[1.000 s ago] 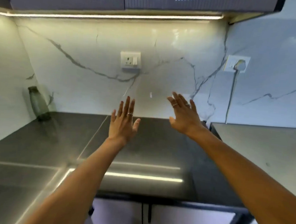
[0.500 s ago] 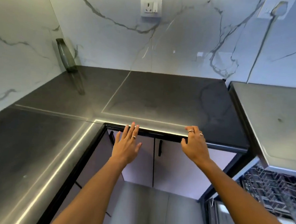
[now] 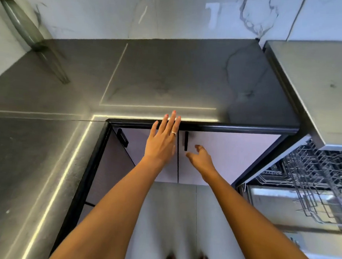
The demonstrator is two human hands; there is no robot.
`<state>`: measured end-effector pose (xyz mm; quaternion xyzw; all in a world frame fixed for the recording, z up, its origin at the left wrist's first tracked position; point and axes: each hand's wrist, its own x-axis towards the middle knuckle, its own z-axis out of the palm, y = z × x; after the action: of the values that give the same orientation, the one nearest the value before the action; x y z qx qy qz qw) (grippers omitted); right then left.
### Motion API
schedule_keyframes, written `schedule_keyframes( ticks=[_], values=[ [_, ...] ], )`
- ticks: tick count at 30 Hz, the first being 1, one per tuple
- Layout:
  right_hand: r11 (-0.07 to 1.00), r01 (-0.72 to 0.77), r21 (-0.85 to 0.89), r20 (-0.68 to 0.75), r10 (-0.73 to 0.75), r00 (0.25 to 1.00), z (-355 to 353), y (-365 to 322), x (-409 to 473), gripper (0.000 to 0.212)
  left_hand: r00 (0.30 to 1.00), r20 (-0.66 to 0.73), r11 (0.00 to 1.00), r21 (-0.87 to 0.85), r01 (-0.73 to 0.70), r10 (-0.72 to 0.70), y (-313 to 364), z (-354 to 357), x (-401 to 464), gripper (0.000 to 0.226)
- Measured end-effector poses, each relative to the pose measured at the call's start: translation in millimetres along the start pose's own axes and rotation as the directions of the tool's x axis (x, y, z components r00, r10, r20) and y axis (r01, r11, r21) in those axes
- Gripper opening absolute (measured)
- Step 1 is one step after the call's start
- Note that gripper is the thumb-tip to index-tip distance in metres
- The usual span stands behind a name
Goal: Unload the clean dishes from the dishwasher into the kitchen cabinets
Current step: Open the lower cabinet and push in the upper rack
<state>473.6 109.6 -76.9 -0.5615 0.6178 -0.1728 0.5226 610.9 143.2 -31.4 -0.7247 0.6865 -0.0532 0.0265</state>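
Dark stone tabletop (image 3: 169, 77) across upper frame. Left hand (image 3: 162, 140) at centre, fingers straight and spread, holding nothing. Right hand (image 3: 199, 157) just right, loosely curled, empty, beside black handle (image 3: 186, 141) of pale cabinet door (image 3: 234, 153). Dishwasher rack (image 3: 313, 178) pulled out at right edge; bottle (image 3: 18, 22) upper left.

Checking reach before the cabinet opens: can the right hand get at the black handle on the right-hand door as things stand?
Probably yes. The right hand hangs open just beside the black handle, its fingers pointing that way, with nothing between them.
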Motion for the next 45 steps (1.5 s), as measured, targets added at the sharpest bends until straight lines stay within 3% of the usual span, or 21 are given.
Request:
schedule_keyframes(
  ticks=[4,8,11,14,19,24,32,35,37,40,42,45],
  values=[
    [0.988,-0.069,0.141,0.022,0.067,0.998,16.1,-7.6,21.5,0.061,0.993,0.119,1.000,0.014,0.010,-0.012,-7.5,3.3,23.4,0.073],
    [0.974,-0.095,0.205,0.053,0.085,0.995,30.4,-12.5,43.8,0.054,0.994,0.101,0.997,0.066,-0.044,0.037,-11.1,0.7,40.1,0.064],
    [0.954,-0.124,0.272,0.056,0.113,0.992,39.5,-13.8,62.5,0.043,0.995,0.093,0.997,0.056,-0.048,0.042,-11.5,-9.0,49.2,0.058],
    [0.939,-0.117,0.325,0.024,0.115,0.993,44.9,-13.6,79.9,0.016,0.997,0.064,0.996,0.079,-0.036,0.031,-12.3,-12.8,55.5,0.050],
    [0.956,-0.043,0.291,-0.029,0.054,0.998,44.0,-6.4,82.4,0.030,0.998,0.046,0.994,0.102,-0.036,0.032,-13.9,-12.0,65.7,0.029],
    [0.970,-0.038,0.240,-0.001,0.040,0.999,35.6,12.4,50.3,0.038,0.999,0.033,0.998,0.060,-0.031,0.030,-10.7,-10.7,60.2,0.037],
    [0.986,-0.044,0.159,0.038,0.039,0.999,12.9,58.4,-23.8,0.043,0.983,0.173,0.998,0.016,0.055,-0.057,18.2,-2.4,32.2,0.073],
    [0.987,-0.061,0.147,0.048,0.055,0.997,1.1,76.5,-47.9,0.038,0.984,0.145,0.994,-0.034,-0.101,0.105,49.6,0.7,11.1,0.086],
    [0.991,-0.065,0.116,0.035,0.062,0.997,-7.5,89.3,-62.7,0.041,0.922,0.111,0.928,-0.072,-0.365,0.371,75.1,-1.9,2.6,0.090],
    [0.998,-0.064,0.020,0.031,0.063,0.998,-27.2,106.0,-83.8,0.047,0.700,0.153,0.709,-0.002,-0.705,0.697,109.3,-12.0,-0.2,0.088],
    [0.998,-0.070,-0.001,0.038,0.070,0.997,-41.4,120.1,-97.2,0.048,0.604,0.193,0.610,0.036,-0.792,0.773,127.0,-14.3,1.3,0.082],
    [0.997,-0.078,-0.009,0.019,0.078,0.997,-63.9,142.8,-117.1,0.045,0.527,0.222,0.535,0.028,-0.845,0.821,151.1,-9.4,1.0,0.076]
  ],
)
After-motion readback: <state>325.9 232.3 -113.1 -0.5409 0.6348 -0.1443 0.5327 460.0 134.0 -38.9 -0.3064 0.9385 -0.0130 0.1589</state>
